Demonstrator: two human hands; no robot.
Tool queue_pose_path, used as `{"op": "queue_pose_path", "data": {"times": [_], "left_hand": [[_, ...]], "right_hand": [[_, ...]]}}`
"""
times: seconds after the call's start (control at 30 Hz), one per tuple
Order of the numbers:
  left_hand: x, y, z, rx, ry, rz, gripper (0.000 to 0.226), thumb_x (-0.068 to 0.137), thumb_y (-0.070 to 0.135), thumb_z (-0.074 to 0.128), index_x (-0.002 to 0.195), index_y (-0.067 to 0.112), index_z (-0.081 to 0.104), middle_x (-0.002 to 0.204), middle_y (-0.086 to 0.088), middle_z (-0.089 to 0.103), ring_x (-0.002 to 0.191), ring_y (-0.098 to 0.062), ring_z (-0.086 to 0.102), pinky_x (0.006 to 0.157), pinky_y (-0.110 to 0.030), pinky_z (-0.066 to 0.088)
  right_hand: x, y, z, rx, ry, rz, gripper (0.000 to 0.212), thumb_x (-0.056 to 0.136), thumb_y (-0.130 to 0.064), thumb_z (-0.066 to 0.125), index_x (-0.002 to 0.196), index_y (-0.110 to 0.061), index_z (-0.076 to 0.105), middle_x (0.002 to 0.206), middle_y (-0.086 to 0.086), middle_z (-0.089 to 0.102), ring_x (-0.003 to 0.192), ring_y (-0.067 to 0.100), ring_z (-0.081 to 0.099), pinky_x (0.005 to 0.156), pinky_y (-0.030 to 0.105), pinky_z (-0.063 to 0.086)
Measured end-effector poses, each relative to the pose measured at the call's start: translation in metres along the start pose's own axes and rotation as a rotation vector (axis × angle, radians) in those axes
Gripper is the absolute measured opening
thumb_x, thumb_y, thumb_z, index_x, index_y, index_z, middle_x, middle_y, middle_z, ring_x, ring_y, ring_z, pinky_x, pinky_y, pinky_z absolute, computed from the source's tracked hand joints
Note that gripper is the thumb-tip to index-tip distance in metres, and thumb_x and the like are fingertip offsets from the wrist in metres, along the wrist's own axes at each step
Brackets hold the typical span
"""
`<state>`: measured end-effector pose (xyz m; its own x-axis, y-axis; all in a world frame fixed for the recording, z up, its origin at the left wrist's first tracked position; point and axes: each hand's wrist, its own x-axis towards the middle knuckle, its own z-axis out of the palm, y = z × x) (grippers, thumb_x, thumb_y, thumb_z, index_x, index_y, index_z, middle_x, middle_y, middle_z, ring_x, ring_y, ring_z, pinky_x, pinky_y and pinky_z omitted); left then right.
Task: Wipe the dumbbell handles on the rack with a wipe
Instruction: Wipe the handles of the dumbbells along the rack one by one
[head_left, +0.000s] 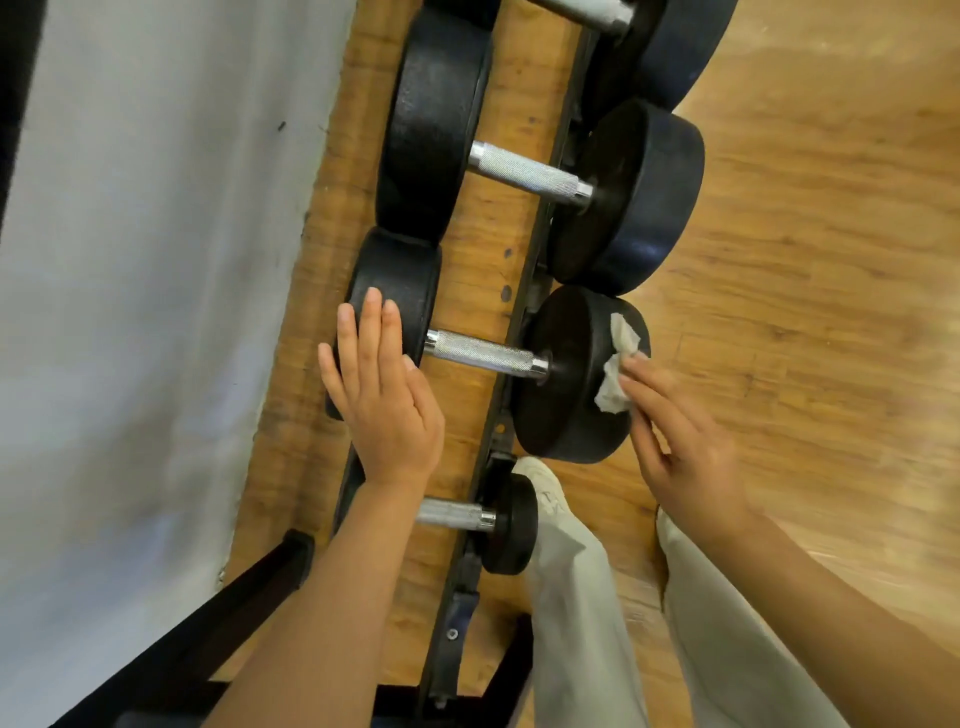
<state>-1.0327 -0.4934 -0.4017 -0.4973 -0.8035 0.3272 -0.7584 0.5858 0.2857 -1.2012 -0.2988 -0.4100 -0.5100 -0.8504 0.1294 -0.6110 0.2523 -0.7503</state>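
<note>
Several black dumbbells lie across a black rack, seen from above. The middle dumbbell has a knurled silver handle. My left hand lies flat and open on its far weight head. My right hand pinches a crumpled white wipe against the rim of its near weight head. A bigger dumbbell's handle lies beyond it, and a smaller one's handle lies nearer, partly under my left forearm.
A pale wall runs along the left behind the rack. Wood-look floor spreads to the right. My light trouser legs and a white shoe stand close against the rack's front rail. A black rack leg angles at lower left.
</note>
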Motion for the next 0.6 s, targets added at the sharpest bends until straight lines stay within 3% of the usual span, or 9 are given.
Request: {"op": "queue_pose_path", "data": {"times": [0.1, 0.27, 0.43, 0.6], "left_hand": [[-0.002, -0.001, 0.005, 0.044, 0.056, 0.003, 0.046, 0.103, 0.013, 0.028, 0.145, 0.003, 0.043, 0.154, -0.013, 0.040, 0.147, -0.031, 0.025, 0.122, -0.048, 0.010], [-0.003, -0.004, 0.012, 0.092, 0.109, 0.032, 0.046, 0.103, 0.014, 0.027, 0.145, 0.004, 0.042, 0.154, -0.014, 0.040, 0.147, -0.031, 0.025, 0.123, -0.045, 0.007], [-0.004, -0.007, 0.018, 0.106, 0.167, 0.037, 0.046, 0.102, 0.013, 0.028, 0.144, 0.003, 0.043, 0.152, -0.014, 0.041, 0.147, -0.030, 0.025, 0.123, -0.043, 0.007], [-0.001, -0.006, 0.022, 0.102, 0.226, 0.051, 0.046, 0.100, 0.013, 0.029, 0.141, 0.003, 0.046, 0.150, -0.013, 0.044, 0.146, -0.029, 0.028, 0.123, -0.041, 0.010]], "right_hand": [[-0.010, 0.017, 0.012, 0.015, -0.109, 0.006, 0.039, 0.091, 0.004, 0.060, 0.129, 0.005, 0.056, 0.143, 0.017, 0.048, 0.139, 0.026, 0.041, 0.110, 0.046, 0.039], [-0.003, 0.024, 0.026, 0.044, -0.065, 0.005, 0.056, 0.088, 0.002, 0.061, 0.140, 0.005, 0.041, 0.148, 0.019, 0.036, 0.141, 0.025, 0.033, 0.116, 0.042, 0.032], [0.014, 0.025, 0.043, -0.175, -0.102, 0.048, 0.059, 0.099, -0.018, 0.035, 0.149, 0.008, 0.022, 0.160, 0.023, 0.010, 0.150, 0.033, 0.009, 0.120, 0.053, 0.015], [0.030, 0.027, 0.042, -0.243, -0.160, -0.013, 0.070, 0.104, -0.046, 0.011, 0.151, 0.005, 0.018, 0.161, 0.018, 0.012, 0.151, 0.028, 0.006, 0.122, 0.045, 0.008]]}}
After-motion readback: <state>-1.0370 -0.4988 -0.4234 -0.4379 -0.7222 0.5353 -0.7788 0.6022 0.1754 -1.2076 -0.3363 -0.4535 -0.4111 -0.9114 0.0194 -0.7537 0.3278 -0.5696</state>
